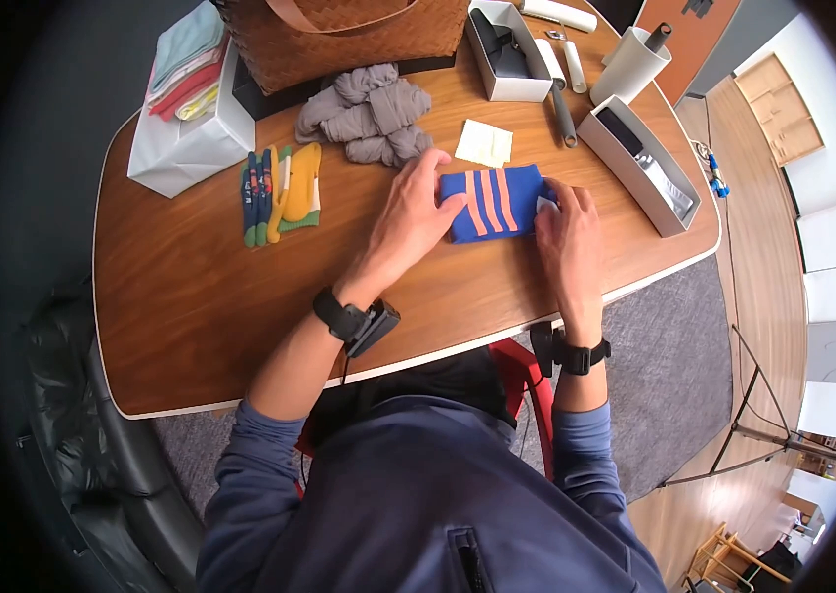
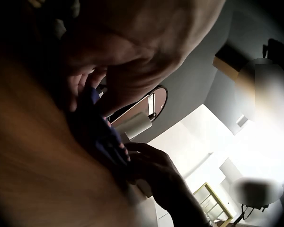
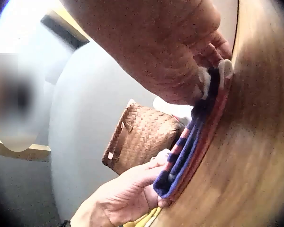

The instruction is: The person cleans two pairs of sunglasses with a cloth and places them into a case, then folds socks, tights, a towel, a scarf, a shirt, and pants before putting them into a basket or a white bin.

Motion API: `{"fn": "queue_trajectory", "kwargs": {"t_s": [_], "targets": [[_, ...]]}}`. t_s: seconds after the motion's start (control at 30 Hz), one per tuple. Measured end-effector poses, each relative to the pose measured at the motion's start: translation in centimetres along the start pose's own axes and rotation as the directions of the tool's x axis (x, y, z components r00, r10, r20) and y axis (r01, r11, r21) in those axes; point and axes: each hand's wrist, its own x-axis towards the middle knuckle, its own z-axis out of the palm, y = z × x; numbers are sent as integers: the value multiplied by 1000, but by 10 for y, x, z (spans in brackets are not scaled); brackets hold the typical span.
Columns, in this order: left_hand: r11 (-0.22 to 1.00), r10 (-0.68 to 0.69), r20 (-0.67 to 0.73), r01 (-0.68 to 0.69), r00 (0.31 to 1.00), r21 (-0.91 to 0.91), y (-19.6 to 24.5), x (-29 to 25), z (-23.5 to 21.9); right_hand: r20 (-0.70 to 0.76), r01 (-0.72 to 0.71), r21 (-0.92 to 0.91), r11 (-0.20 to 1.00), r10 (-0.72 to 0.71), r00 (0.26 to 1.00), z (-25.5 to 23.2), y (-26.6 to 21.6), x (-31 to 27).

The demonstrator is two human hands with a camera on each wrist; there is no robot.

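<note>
A folded bundle of blue knit socks (image 1: 490,203) with salmon-pink stripes lies near the front right of the table. My left hand (image 1: 413,210) pinches its left end between thumb and fingers. At the other end, my right hand (image 1: 570,237) grips the edge, where a bit of white fabric shows by the thumb. The right wrist view shows the bundle (image 3: 191,137) side-on as stacked layers close along the wood, with the left hand (image 3: 128,191) at its far end. Seen from the left wrist, the bundle (image 2: 104,135) is dark and partly hidden behind the left hand's fingers.
Folded yellow, green and navy socks (image 1: 282,195) lie left; grey fabric rolls (image 1: 378,114) sit behind. A yellow paper note (image 1: 484,143) lies beyond the bundle. Around the table stand a white box of cloths (image 1: 191,148), woven basket (image 1: 339,49), grey-white trays (image 1: 640,168) and lint roller (image 1: 563,109).
</note>
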Motion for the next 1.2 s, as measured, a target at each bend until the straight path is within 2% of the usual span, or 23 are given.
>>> {"fn": "queue_trajectory", "kwargs": {"t_s": [0.03, 0.07, 0.1, 0.17, 0.23, 0.3, 0.33, 0.43, 0.5, 0.57, 0.63, 0.67, 0.7, 0.73, 0.77, 0.87, 0.97, 1.0, 1.03, 1.07, 1.1, 1.17, 1.2], "targets": [[982, 167, -24, -165, 986, 89, 5, 0, -2, 0, 60, -38, 997, -60, 998, 3, 0, 2], [930, 328, -29, -318, 944, 182, 9, -2, -7, -190, 145, -30, 989, -148, 971, 5, -4, -2], [846, 479, -19, -456, 878, 276, 14, -4, -12, -192, 141, -45, 989, -147, 970, -1, -9, -4], [836, 443, 181, -477, 878, 270, 32, -22, -20, -191, 144, -62, 988, -153, 970, -16, -23, -5], [782, 418, 308, -511, 855, 356, 28, -35, -22, 53, 107, 102, 989, -113, 992, -22, -33, -12], [835, 426, 236, -480, 873, 270, 21, -37, -17, 142, 235, 80, 969, -244, 959, -14, -46, -16], [860, 392, 265, -453, 881, 234, 20, -38, -18, 164, 251, 57, 966, -257, 952, -8, -47, -18], [890, 441, 40, -443, 897, 110, 24, -43, -35, 216, 274, 3, 962, -268, 939, 1, -38, -16], [943, 311, -73, -299, 948, 145, 14, -42, -71, 223, 249, -21, 968, -239, 945, 0, -32, -10], [925, 330, -335, -231, 883, 302, -3, -45, -112, 202, 305, -72, 950, -286, 937, 0, -25, -4], [991, 79, -492, -15, 867, 132, -15, -56, -156, 215, 239, 2, 971, -234, 948, -3, -27, -3], [995, -42, -505, 82, 862, 57, -24, -63, -178, 132, 220, 32, 975, -222, 966, -3, -33, -4], [964, -95, -473, 199, 876, 174, -29, -69, -199, 47, 200, 63, 978, -203, 978, -1, -43, -8], [937, -49, -409, 183, 911, 297, -37, -78, -210, -35, 182, 95, 979, -180, 983, 0, -53, -11], [897, -11, -335, 157, 942, 414, -46, -84, -214, 15, 157, 193, 969, -163, 987, 0, -65, -13], [962, -51, -274, 121, 960, 245, -79, -83, -198, 180, 15, 424, 906, -101, 979, 5, -91, -27], [954, -203, -278, 254, 939, 158, -96, -83, -202, 228, -5, 457, 889, -112, 967, 14, -103, -39], [959, -269, -341, 282, 901, -12, -109, -86, -205, 284, -13, 467, 884, -136, 949, 16, -106, -43], [966, -235, -416, 257, 879, -4, -108, -91, -209, 340, -20, 476, 879, -163, 926, 18, -109, -47], [972, -200, -489, 233, 849, 7, -101, -99, -211, 435, -114, 542, 833, -162, 886, 17, -111, -49], [977, -163, -554, 211, 816, 23, -91, -107, -213, 488, -259, 660, 706, -141, 861, 24, -113, -53], [922, -303, -465, 132, 832, -364, -58, -130, -213, 598, -524, 772, 360, -134, 790, 40, -116, -67], [824, -361, -403, 86, 841, -560, -46, -139, -208, 606, -545, 787, 288, -197, 771, 45, -123, -64]]}}
